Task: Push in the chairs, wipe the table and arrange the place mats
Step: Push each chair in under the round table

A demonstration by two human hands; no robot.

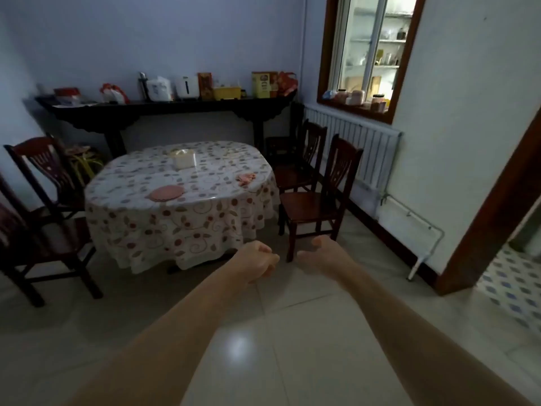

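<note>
A round table (140, 230) under a flowered cloth stands ahead. On it lie a pink round place mat (166, 192), a crumpled pink cloth (245, 178) near the right edge, and a clear box (183, 158) farther back. Dark wooden chairs stand pulled out: two on the right (319, 200) (298, 168), two on the left (44, 168) (38, 238). Both my arms reach forward over the floor, short of the table. My left hand (257, 262) is loosely curled and holds nothing. My right hand (325, 252) has its fingers apart and is empty, just in front of the nearest right chair.
A dark sideboard (164, 108) loaded with boxes and jars runs along the back wall. A white radiator (363, 148) and pipes line the right wall under a window. A doorway (503, 218) opens at the right. Pale floor tiles (292, 332) lie below my arms.
</note>
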